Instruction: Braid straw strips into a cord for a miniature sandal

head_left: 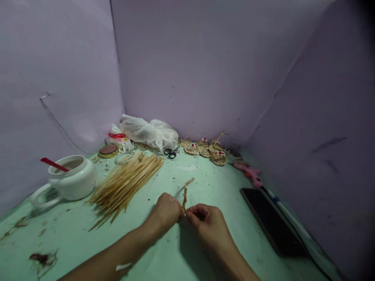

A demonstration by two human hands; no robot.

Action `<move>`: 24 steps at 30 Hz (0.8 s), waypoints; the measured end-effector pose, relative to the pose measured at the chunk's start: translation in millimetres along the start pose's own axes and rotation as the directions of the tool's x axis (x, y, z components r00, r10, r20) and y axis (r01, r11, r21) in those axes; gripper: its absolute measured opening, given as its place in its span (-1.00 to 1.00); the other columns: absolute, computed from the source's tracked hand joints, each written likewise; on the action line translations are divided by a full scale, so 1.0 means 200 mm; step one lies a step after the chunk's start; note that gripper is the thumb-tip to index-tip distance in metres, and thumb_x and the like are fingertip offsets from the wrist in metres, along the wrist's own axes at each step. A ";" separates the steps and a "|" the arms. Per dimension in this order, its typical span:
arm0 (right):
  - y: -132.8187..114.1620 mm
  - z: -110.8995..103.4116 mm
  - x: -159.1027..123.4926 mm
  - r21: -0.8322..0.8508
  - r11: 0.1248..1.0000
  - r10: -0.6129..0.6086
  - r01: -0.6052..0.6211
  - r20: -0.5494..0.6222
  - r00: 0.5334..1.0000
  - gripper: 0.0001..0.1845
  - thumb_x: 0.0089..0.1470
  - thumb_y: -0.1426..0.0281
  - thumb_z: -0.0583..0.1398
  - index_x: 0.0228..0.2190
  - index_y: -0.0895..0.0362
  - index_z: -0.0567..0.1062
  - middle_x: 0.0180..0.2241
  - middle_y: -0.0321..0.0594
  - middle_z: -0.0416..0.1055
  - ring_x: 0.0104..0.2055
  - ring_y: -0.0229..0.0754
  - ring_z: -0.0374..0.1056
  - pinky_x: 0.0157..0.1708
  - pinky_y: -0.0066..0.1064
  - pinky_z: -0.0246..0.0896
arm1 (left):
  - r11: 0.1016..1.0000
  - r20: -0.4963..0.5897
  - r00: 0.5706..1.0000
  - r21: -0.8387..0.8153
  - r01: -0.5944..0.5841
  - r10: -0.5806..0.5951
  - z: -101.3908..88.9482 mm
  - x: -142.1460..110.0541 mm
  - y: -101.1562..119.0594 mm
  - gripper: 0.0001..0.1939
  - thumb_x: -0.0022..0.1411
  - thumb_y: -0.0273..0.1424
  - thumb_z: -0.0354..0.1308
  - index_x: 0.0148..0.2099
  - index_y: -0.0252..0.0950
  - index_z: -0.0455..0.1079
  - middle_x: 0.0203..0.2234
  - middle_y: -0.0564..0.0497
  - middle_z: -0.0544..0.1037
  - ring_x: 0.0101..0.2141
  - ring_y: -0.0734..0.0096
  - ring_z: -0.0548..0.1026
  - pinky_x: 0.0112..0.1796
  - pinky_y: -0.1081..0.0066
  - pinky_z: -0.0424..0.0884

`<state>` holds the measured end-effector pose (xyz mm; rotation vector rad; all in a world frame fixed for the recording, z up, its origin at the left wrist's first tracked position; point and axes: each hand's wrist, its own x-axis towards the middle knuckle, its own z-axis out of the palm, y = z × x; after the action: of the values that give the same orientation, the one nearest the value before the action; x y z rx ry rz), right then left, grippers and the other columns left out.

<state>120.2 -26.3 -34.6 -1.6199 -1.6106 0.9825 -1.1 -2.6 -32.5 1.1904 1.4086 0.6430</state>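
Note:
A short braided straw cord [185,195] stands up between my hands, its loose tip bending to the right. My left hand [168,212] is closed around its lower part. From the right, the thumb and fingertips of my right hand [206,220] pinch the cord's base, close against the left fingers. The lower end is hidden by my fingers. Left of my hands lies a bundle of dry straw strips [125,183]. Small woven straw pieces with red and white beads [202,148] rest against the back wall.
At left stands a white pot [77,181] with a red-handled utensil [54,164]. Further back are a round tin [108,151], scissors [170,153] and a white plastic bag [149,132]. At right lie a pink glue gun [249,173] and a dark phone-like slab [272,222]. Walls enclose the green tabletop [158,249].

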 end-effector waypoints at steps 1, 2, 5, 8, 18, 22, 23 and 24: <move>-0.01 0.01 -0.02 -0.019 0.999 -0.026 0.026 -0.014 1.000 -0.78 -0.13 0.38 0.07 -0.54 0.20 0.50 -0.57 -0.19 0.44 -0.53 -0.26 0.29 -0.55 -0.51 0.07 | 0.997 -0.027 0.999 -0.069 0.043 -0.045 0.01 -0.01 0.02 -0.86 -0.27 -0.57 -0.09 -0.77 -0.33 0.12 -0.88 0.15 0.09 -0.78 0.65 0.02 -0.69 0.53 -0.11; -0.02 0.02 -0.04 -0.050 0.997 -0.057 0.056 -0.030 0.998 -0.78 -0.12 0.38 0.07 -0.54 0.19 0.50 -0.57 -0.20 0.44 -0.53 -0.26 0.29 -0.54 -0.51 0.08 | 0.988 -0.048 0.994 -0.127 0.091 -0.097 0.01 -0.02 0.03 -0.85 -0.28 -0.57 -0.09 -0.78 -0.32 0.08 -0.90 0.15 0.06 -0.80 0.66 0.00 -0.70 0.53 -0.12; -0.03 0.05 -0.09 -0.168 0.972 -0.179 0.164 -0.078 0.981 -0.78 -0.10 0.42 0.05 -0.57 0.19 0.48 -0.61 -0.21 0.40 -0.58 -0.28 0.26 -0.58 -0.51 0.03 | 0.960 -0.031 0.978 -0.197 0.198 -0.208 0.00 -0.03 0.06 -0.88 -0.29 -0.55 -0.08 -0.76 -0.33 0.10 -0.91 0.16 0.05 -0.83 0.66 -0.02 -0.74 0.54 -0.18; -0.01 0.08 -0.10 -0.279 0.917 -0.320 0.286 -0.083 0.944 -0.79 -0.10 0.47 0.04 -0.60 0.21 0.46 -0.63 -0.20 0.36 -0.61 -0.31 0.22 -0.59 -0.51 0.00 | 0.935 0.062 0.969 -0.253 0.247 -0.239 -0.03 -0.01 0.05 -0.93 -0.29 -0.51 -0.05 -0.73 -0.36 0.15 -0.87 0.13 0.15 -0.83 0.68 -0.01 -0.76 0.56 -0.21; -0.03 -0.01 -0.08 -0.084 0.966 -0.255 0.246 -0.137 0.957 -0.77 -0.11 0.28 0.13 -0.58 0.18 0.48 -0.62 -0.24 0.37 -0.58 -0.30 0.23 -0.54 -0.50 0.09 | 0.976 0.044 0.992 -0.180 0.124 -0.117 -0.03 -0.03 0.07 -0.90 -0.30 -0.56 -0.06 -0.74 -0.33 0.10 -0.91 0.21 -0.01 -0.82 0.71 -0.10 -0.73 0.54 -0.22; -0.03 -0.09 0.00 0.379 0.925 0.123 -0.033 -0.216 0.969 -0.68 -0.18 0.19 0.19 -0.52 0.23 0.45 -0.55 -0.21 0.39 -0.54 -0.30 0.26 -0.53 -0.49 0.18 | 1.000 0.070 0.998 -0.014 0.008 -0.007 -0.02 -0.05 0.06 -0.91 -0.31 -0.60 -0.02 -0.74 -0.37 0.20 -0.88 0.16 0.13 -0.76 0.67 0.05 -0.67 0.55 -0.06; -0.02 -0.11 0.03 0.512 0.851 0.215 -0.117 -0.136 0.967 -0.68 -0.19 0.20 0.20 -0.50 0.25 0.45 -0.54 -0.21 0.38 -0.56 -0.32 0.25 -0.56 -0.50 0.18 | 1.000 0.093 0.996 0.021 -0.015 0.013 -0.02 -0.06 0.05 -0.92 -0.31 -0.60 -0.02 -0.73 -0.38 0.22 -0.86 0.15 0.17 -0.74 0.66 0.08 -0.66 0.55 -0.03; -0.01 -0.12 0.05 0.624 0.755 0.283 -0.202 -0.031 0.959 -0.69 -0.18 0.22 0.20 -0.48 0.25 0.44 -0.54 -0.21 0.38 -0.58 -0.34 0.25 -0.59 -0.52 0.19 | 0.998 0.126 0.992 0.047 -0.039 0.033 -0.02 -0.06 0.04 -0.92 -0.31 -0.59 -0.02 -0.72 -0.39 0.25 -0.84 0.13 0.20 -0.72 0.65 0.10 -0.65 0.54 -0.02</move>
<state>139.4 -15.5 -20.3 -1.3953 -0.8533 1.3421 -3.3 -9.2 -19.6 1.2758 1.3067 0.5521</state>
